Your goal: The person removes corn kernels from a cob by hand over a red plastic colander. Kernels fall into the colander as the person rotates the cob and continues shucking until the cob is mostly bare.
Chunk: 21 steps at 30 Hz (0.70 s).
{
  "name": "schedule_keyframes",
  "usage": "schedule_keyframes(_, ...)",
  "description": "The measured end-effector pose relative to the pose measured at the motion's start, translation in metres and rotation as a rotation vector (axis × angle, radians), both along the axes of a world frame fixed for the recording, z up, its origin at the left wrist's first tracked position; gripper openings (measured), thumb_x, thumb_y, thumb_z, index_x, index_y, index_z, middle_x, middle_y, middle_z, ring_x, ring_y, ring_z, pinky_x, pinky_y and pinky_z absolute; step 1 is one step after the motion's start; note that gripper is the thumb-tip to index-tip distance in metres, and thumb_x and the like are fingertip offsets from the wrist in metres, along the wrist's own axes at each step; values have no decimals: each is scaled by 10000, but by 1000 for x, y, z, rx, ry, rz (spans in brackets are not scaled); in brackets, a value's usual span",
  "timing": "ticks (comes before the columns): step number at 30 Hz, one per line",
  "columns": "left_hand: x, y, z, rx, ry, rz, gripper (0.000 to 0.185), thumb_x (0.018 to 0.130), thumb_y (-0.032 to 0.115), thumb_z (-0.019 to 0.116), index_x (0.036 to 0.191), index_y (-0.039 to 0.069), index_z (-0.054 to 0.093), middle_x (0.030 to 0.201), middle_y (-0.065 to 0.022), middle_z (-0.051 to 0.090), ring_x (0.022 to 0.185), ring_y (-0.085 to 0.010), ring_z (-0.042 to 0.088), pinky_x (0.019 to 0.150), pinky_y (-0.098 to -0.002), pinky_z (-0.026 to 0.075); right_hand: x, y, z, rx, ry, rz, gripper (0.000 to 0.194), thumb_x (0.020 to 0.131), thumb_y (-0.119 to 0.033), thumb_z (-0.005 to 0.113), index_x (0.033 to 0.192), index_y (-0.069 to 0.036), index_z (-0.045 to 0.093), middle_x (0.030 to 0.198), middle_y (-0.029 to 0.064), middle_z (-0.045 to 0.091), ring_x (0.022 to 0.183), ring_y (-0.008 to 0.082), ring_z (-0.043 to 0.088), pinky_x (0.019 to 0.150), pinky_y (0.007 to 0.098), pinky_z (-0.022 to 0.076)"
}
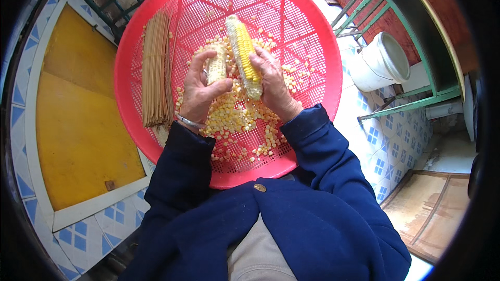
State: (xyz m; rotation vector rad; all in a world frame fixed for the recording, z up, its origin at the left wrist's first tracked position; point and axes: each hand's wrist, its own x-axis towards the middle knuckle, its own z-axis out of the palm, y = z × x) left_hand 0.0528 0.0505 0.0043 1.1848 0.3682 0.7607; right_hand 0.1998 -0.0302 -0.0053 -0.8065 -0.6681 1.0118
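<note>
A red perforated plastic basket (308, 11) lies before me, with loose corn kernels (230, 115) scattered over its bottom. My left hand (199, 89) holds a short, bare-looking corn cob (216, 64) between thumb and fingers. In my right hand (273, 80) is a longer corn cob (243, 52), tilted, with yellow kernels along one side and a stripped strip along the other. The two cobs are close together but apart. A bundle of thin brown sticks (155, 70) rests at the basket's left side, and a pale cob end (161, 134) shows below it.
A white plastic bucket (373, 66) stands on the right near a green metal frame (414, 105). A yellow panel in a white frame (86, 125) is at left. Wooden panelling (425, 210) shows at lower right. Dark metal bars (125, 4) are behind the basket.
</note>
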Motion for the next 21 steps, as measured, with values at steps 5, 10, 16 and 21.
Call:
schedule_keyframes(5, -5, -15, 9, 112, 87, -17, 616, 686, 10, 735, 1211, 49, 416, 1081, -67, 510, 1002, -157, 536, 860, -278, 459, 5, -2, 14, 7, -10, -26, 478, 866, -256, 565, 1240, 17, 449, 998, 96, 597, 857, 143, 605, 721, 256, 513)
schedule_keyframes(10, -24, -24, 6, 732, 395, 273, 589, 639, 77, 768, 1153, 53, 483, 1304, -177, 358, 1262, -313, 361, 1036, -388, 321, 16, -12, 34, 77, 9, -39, 385, 896, -298, 531, 1128, 4, 476, 909, 95, 611, 805, 132, 618, 700, 246, 518)
schedule_keyframes(16, -21, -64, -16, 1066, 478, 204, 572, 616, 55, 732, 1144, 46, 512, 1314, -270, 340, 1198, -420, 418, 956, -413, 421, 19, -27, 32, 42, -74, -138, 392, 930, -319, 483, 1128, 20, 478, 896, 96, 622, 808, 126, 628, 691, 236, 522)
schedule_keyframes(21, -12, -102, -34, 1553, 286, -331, 429, 699, 81, 606, 1119, 37, 534, 1339, -315, 325, 1101, -420, 511, 911, -429, 454, 26, -18, 23, 123, -8, -281, 377, 924, -300, 515, 1146, 2, 475, 887, 90, 620, 766, 111, 608, 654, 239, 511)
